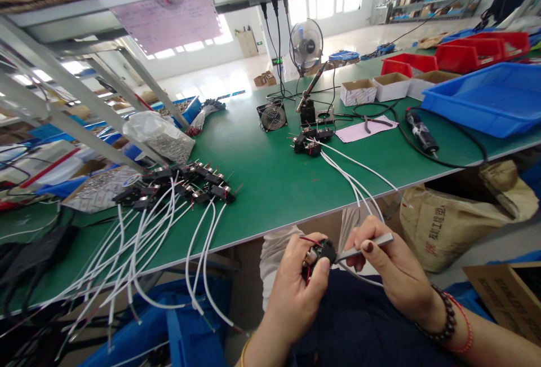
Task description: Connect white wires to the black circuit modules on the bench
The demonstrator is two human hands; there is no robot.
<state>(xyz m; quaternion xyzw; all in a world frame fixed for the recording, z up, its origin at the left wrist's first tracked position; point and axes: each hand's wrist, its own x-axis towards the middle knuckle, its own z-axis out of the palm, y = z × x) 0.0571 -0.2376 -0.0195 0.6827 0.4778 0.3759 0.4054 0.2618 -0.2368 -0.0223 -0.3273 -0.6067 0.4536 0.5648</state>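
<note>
In front of my lap, my left hand is closed around a small black motor assembly with a round metal part and red wires. My right hand grips grey metal tweezers between thumb and fingers. The tweezers' narrow end meets the edge of the assembly; whether it pinches anything there is too small to tell. A white cable runs from the assembly beneath my right hand. On the bench ahead lies a small group of similar black assemblies with white cables.
A larger pile of assemblies lies left on the green bench, cables hanging over its edge. Farther back stand a small fan and a soldering iron. An electric screwdriver lies near a blue tray at right.
</note>
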